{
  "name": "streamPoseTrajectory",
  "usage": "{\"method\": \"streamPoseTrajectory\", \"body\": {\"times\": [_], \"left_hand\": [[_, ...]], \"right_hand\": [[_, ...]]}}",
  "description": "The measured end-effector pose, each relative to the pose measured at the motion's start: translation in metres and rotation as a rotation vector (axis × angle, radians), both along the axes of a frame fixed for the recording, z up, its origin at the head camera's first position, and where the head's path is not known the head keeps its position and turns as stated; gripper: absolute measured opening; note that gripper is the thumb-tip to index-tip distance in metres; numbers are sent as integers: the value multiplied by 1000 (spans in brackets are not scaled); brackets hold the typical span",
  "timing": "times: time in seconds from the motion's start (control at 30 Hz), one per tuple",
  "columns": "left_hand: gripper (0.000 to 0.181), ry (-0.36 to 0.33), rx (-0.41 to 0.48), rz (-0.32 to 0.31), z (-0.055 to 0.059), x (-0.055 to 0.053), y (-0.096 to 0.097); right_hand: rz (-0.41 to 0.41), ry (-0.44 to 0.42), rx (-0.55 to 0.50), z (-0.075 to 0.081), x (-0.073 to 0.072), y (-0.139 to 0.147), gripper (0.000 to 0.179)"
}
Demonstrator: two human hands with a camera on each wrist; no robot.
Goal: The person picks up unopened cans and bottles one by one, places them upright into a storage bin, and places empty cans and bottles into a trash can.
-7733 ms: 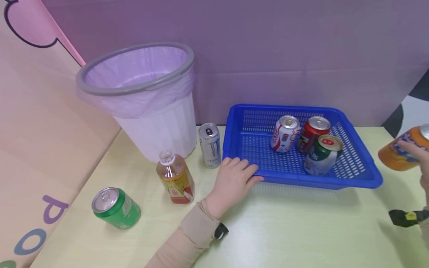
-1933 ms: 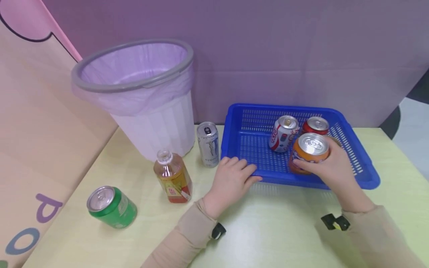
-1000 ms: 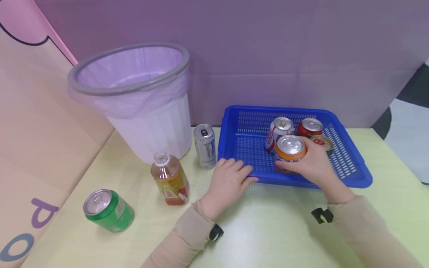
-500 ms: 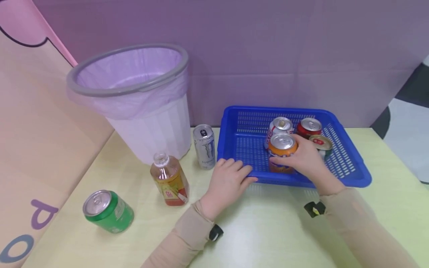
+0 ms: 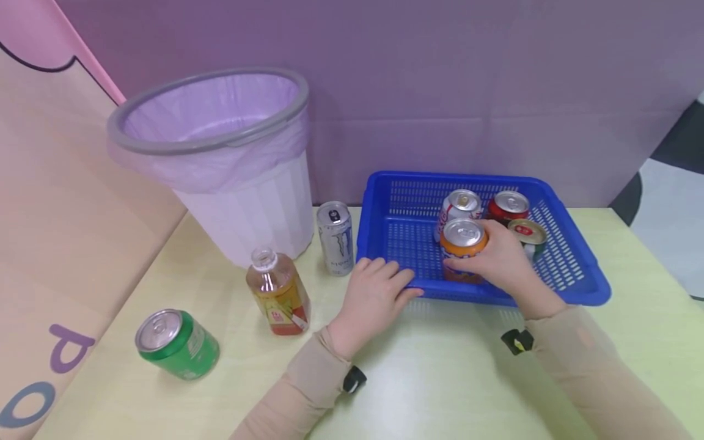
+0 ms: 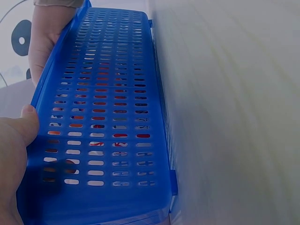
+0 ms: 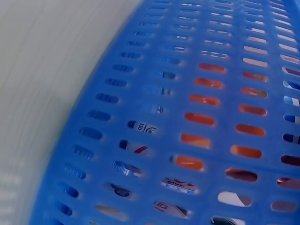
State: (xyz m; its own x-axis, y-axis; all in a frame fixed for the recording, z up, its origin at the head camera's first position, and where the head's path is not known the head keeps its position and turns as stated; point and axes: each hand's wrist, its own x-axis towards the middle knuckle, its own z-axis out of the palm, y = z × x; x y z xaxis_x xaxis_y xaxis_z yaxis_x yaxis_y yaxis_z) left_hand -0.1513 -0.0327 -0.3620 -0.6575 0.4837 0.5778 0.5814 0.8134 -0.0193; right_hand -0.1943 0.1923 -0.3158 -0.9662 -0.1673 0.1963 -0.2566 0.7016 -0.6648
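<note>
My right hand [image 5: 503, 256] is wrapped round the orange can [image 5: 464, 246], thumb on the near side and the other fingers mostly hidden behind it. The can is upright inside the blue basket [image 5: 467, 292], just behind its near long wall; the rim hides the base, so I cannot tell whether it touches the basket floor. My left hand [image 5: 374, 299] grips the near rim towards its left end, fingertips hooked over the edge and thumb along the outside. Right behind the orange can stands a white-and-red can [image 5: 459, 209], partly covered by it; the red can [image 5: 508, 206] is beside that one to the right, and a gold-topped can [image 5: 528, 235] sits nearer, just past my right knuckles. Through the slots in the right wrist view I see orange patches. On the table [image 5: 440, 379], left of the basket, stand a slim silver can [image 5: 337, 241] and a bottle [image 5: 280, 299] of amber drink, with a green can [image 5: 187, 348] farther left and the lined bin [image 5: 258, 201] behind them.
</note>
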Motion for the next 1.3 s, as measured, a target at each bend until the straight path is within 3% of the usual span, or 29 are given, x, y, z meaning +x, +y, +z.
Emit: {"method": "streamPoseTrajectory", "body": {"times": [0.6,1.3], "left_hand": [[31,8,4,-11,1,-1,0],[31,5,3,-12,1,0,-1]], "right_hand": [[-37,99,68,-3,0,-3,68],[-4,25,138,-1,0,-5,68]]}}
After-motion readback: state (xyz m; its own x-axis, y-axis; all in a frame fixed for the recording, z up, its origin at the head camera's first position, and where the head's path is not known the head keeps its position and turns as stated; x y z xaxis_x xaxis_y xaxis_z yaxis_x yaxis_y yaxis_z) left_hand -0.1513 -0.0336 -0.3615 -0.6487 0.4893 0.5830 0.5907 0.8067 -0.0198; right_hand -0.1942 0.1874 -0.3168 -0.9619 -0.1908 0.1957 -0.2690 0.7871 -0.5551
